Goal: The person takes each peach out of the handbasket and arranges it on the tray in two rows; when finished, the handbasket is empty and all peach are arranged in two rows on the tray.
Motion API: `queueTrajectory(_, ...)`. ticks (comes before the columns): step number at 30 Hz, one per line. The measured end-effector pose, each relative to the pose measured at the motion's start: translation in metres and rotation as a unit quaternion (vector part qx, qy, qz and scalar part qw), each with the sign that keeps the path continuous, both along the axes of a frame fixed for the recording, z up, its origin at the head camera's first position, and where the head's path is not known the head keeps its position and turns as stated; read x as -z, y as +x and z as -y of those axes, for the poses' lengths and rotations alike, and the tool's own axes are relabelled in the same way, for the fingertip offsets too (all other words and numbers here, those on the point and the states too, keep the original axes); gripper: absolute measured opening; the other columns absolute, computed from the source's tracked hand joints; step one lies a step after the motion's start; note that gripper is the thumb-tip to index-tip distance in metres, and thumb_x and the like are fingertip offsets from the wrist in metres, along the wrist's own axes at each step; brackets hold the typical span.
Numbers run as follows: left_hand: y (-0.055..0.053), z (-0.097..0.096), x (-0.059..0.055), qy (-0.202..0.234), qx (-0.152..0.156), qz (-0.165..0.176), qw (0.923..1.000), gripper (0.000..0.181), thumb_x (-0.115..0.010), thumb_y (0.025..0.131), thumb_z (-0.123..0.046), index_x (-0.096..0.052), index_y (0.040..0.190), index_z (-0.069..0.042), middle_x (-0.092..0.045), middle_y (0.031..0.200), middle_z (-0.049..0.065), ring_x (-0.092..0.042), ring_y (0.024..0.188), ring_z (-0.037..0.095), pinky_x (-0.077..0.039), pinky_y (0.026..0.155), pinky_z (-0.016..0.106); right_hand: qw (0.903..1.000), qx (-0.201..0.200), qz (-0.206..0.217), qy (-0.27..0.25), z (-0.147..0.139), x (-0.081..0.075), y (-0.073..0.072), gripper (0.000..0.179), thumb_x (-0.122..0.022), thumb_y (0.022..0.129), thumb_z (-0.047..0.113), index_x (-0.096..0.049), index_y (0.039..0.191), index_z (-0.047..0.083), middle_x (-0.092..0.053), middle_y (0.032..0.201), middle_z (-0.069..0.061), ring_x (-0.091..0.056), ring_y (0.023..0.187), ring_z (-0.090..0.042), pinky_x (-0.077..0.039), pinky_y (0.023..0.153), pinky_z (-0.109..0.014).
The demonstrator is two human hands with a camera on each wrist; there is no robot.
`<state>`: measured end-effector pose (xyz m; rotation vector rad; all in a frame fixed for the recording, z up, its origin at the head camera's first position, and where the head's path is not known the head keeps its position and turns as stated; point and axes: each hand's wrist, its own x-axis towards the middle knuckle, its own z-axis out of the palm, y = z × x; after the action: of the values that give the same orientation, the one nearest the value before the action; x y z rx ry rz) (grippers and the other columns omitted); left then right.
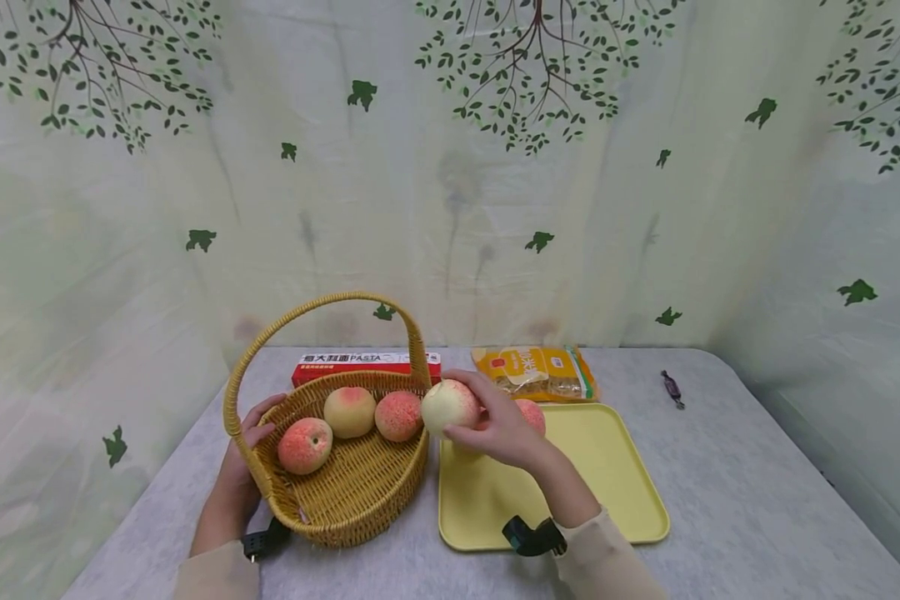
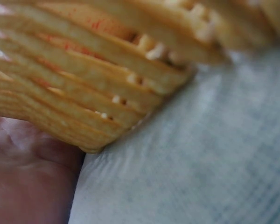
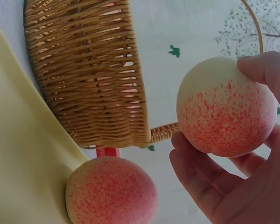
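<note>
My right hand (image 1: 506,425) grips a pale peach with a red-speckled side (image 1: 450,408), thumb on one side and fingers on the other, by the right rim of a wicker basket (image 1: 352,500). In the right wrist view this peach (image 3: 226,107) is clear of the basket wall. Three peaches lie in the basket: a red one (image 1: 305,446), a yellowish one (image 1: 348,412) and a pink one (image 1: 398,416). My left hand (image 1: 243,458) holds the basket's left side at the rim. Another peach (image 3: 112,191) rests on the yellow tray (image 1: 555,500), partly hidden behind my right hand in the head view.
A red-and-white pasta box (image 1: 367,360) lies behind the basket, and an orange food packet (image 1: 536,373) behind the tray. To the right is a small dark wrapped item (image 1: 672,389). The basket's tall handle (image 1: 330,300) arches overhead. A leaf-print curtain (image 1: 450,208) hangs behind the table.
</note>
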<state>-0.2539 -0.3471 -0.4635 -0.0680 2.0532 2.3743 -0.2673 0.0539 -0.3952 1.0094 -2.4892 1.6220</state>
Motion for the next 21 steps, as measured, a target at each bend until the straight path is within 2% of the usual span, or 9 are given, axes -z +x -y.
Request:
queueTrajectory(7,0.001,-0.001,0.000,-0.001,-0.002,0.001,1.0000,0.045,-0.042,0.106,-0.026,-0.034,0.150,-0.026,-0.053,0.129,-0.016,-0.052,0.120,0.002,-0.045,0.093,0.015,0.9995,0.018,0.022,0.016,-0.007,-0.001,-0.004,0.066,-0.078,0.085,0.024,-0.048,0.143,0.027,-0.052,0.139,-0.004,-0.058,0.108,-0.024,-0.056,0.084,-0.036)
queueTrajectory(21,-0.001,0.001,0.004,0.001,0.001,-0.007,1.0000,0.046,-0.042,0.105,-0.026,-0.034,0.150,-0.026,-0.054,0.130,-0.016,-0.052,0.120,0.003,-0.045,0.093,0.015,0.9962,0.061,0.003,0.063,-0.016,0.002,-0.008,0.066,-0.079,0.084,0.031,-0.049,0.142,0.029,-0.055,0.137,0.002,-0.060,0.107,-0.020,-0.053,0.087,-0.039)
